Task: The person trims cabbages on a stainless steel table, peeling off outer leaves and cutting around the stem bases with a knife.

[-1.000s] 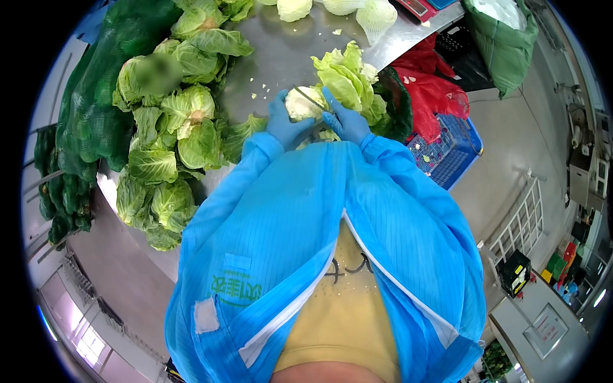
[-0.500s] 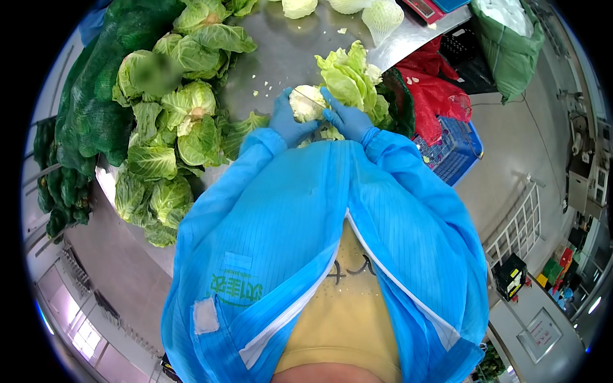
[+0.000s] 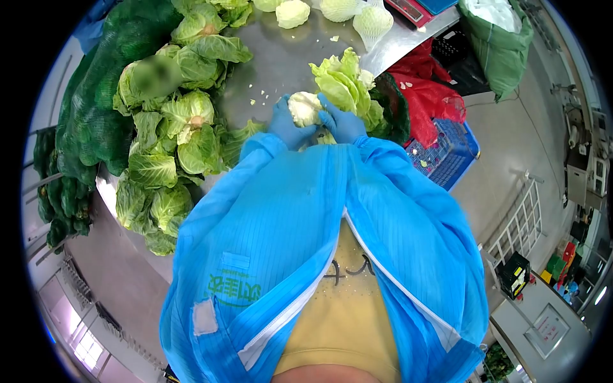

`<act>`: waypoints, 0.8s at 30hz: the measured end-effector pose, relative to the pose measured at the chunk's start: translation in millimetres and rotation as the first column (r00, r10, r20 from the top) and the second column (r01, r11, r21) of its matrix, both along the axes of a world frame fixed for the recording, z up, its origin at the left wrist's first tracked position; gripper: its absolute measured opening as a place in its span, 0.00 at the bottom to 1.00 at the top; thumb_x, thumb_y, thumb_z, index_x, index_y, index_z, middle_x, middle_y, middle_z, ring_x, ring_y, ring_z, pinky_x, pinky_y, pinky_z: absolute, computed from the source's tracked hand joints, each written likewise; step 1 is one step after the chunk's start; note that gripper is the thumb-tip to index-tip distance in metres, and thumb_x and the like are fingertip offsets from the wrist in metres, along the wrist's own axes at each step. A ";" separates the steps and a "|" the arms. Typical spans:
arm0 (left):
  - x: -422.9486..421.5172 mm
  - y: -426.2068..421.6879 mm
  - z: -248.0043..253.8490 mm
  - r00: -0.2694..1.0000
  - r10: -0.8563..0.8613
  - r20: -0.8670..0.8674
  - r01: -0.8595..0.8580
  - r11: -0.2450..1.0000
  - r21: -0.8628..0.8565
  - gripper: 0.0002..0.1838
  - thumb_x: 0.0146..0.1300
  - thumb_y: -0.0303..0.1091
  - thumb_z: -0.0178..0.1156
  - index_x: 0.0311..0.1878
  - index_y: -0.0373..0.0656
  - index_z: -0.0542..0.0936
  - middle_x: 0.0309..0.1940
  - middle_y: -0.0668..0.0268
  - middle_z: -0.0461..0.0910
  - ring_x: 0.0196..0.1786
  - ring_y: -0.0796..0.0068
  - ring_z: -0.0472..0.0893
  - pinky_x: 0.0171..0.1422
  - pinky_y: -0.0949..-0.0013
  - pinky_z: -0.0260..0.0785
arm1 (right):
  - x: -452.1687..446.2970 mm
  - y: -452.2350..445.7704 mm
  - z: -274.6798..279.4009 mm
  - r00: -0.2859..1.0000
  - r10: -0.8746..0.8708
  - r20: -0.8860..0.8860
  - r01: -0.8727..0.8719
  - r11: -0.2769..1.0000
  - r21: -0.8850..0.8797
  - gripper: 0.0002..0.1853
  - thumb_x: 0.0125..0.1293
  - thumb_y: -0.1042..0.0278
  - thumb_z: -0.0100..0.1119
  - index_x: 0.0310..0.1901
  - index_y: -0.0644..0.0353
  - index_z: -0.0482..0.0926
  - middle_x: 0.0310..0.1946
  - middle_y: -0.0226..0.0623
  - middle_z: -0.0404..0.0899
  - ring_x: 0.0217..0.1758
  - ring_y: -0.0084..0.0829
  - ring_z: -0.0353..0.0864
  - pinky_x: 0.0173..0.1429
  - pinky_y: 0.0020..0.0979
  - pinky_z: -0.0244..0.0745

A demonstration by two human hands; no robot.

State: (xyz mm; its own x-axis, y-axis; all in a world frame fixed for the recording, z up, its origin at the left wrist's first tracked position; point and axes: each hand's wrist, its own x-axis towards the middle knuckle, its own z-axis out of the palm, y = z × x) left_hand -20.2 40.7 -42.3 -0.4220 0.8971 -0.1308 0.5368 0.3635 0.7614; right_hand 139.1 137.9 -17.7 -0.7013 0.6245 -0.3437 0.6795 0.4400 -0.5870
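Left hand, gloved in blue, is curled around the near-left side of a pale, trimmed cabbage head, which is held just above the near part of a metal table, close in front of the wearer's chest. By the right hand, gloved likewise, the other side of the head is met with bent fingers; whether anything else is gripped there cannot be told. Just beyond the right hand, loose green leaves are heaped, and a dark green net bag is seen to their right. On the left, whole leafy cabbages are piled along the table, with a large filled green net sack set behind them. Small pale scraps are scattered on the metal between. Toward the far edge, a bare head is placed near another wrapped in white netting. Beside the table, at the right, a blue crate is partly covered by red netting.
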 end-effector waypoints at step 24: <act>-12.2 -15.3 4.4 0.922 -0.385 -0.036 0.382 0.894 0.233 0.57 0.36 0.37 0.77 0.69 0.44 0.52 0.64 0.51 0.54 0.66 0.50 0.60 0.69 0.57 0.58 | -28.3 24.3 3.5 0.793 -0.328 -0.514 0.447 0.886 0.125 0.16 0.55 0.64 0.61 0.47 0.48 0.78 0.33 0.39 0.81 0.35 0.39 0.82 0.39 0.35 0.75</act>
